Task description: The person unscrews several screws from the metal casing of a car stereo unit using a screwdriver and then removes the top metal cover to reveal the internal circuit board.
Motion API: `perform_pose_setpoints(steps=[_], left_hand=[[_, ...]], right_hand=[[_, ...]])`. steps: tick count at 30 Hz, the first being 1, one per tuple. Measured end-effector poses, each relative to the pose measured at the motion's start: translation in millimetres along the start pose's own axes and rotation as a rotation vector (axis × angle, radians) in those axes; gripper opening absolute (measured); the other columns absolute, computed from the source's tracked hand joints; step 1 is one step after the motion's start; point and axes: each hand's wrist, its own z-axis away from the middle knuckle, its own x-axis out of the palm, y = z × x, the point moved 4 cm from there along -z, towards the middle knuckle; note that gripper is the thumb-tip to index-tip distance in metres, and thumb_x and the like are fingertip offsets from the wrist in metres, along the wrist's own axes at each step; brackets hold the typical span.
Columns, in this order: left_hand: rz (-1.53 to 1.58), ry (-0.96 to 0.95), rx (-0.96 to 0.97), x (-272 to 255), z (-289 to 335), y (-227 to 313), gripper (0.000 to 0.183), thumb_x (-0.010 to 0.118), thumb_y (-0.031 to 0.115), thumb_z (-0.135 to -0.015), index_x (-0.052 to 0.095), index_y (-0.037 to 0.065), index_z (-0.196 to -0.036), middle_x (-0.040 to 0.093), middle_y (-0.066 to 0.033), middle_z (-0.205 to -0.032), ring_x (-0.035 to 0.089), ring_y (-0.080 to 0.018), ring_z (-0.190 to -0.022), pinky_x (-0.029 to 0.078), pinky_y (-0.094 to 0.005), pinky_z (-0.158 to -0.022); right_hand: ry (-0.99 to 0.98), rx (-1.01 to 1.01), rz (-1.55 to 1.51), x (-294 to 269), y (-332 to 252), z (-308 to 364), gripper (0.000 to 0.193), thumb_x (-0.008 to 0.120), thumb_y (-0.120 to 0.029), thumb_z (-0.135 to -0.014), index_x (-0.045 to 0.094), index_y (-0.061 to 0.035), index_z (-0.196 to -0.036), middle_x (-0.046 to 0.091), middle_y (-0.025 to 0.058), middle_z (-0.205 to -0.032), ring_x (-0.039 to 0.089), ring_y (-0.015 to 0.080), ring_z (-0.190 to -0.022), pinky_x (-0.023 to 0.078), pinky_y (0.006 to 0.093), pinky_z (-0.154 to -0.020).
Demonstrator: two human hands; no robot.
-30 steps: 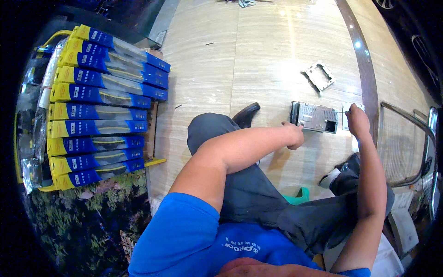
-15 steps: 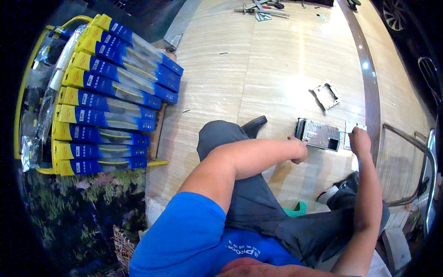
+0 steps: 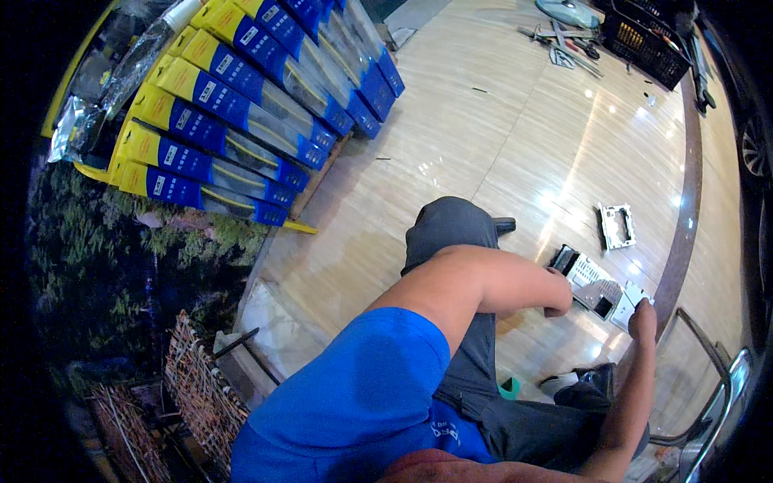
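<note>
A perforated silver metal box [image 3: 591,276] with a black front and a dark square opening lies on the floor ahead to the right. Beside its near left edge my left hand [image 3: 558,295] is curled and grips it, the fingertips partly hidden. A pale flat plate [image 3: 628,310] extends from the box's right end. My right hand [image 3: 642,321] is closed at that plate's outer edge. Whatever is pinched in its fingers is too small to make out. Farther off lies a white rectangular frame [image 3: 619,226] with an open middle.
Blue and yellow packages [image 3: 233,92] fill a yellow rack on the left. A black crate [image 3: 644,42] stands at the far right, with metal tools [image 3: 561,47] beside it. Bent metal tubing [image 3: 729,386] is at right; a green object [image 3: 510,388] lies near my leg.
The view has swung, so the whole scene appears turned and the crate has come into view. Both hands stay by the metal box and plate. A thin dark rod seen earlier at my right fingers is now indistinct.
</note>
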Motion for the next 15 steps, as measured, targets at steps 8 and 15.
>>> perform_pose_setpoints(steps=[8, 15], left_hand=[[-0.113, 0.082, 0.126, 3, 33, 5, 0.040, 0.075, 0.025, -0.082, 0.069, 0.016, -0.121, 0.064, -0.0130, -0.126, 0.055, -0.0366, -0.121, 0.039, -0.0747, -0.096], [-0.117, 0.209, 0.230, -10, 83, 37, 0.042, 0.076, 0.019, -0.077, 0.070, 0.007, -0.117, 0.063, -0.0189, -0.125, 0.056, -0.0373, -0.122, 0.041, -0.0632, -0.099]], right_hand=[[-0.056, 0.081, -0.057, -26, -70, -20, 0.023, 0.057, -0.019, -0.088, 0.065, 0.0010, -0.093, 0.066, 0.0284, -0.099, 0.064, 0.0457, -0.093, 0.050, 0.0524, -0.083], [-0.089, -0.095, -0.010, -9, -114, -37, 0.028, 0.054, -0.009, -0.086, 0.069, -0.0076, -0.109, 0.065, 0.0231, -0.108, 0.064, 0.0383, -0.103, 0.052, 0.0447, -0.090]])
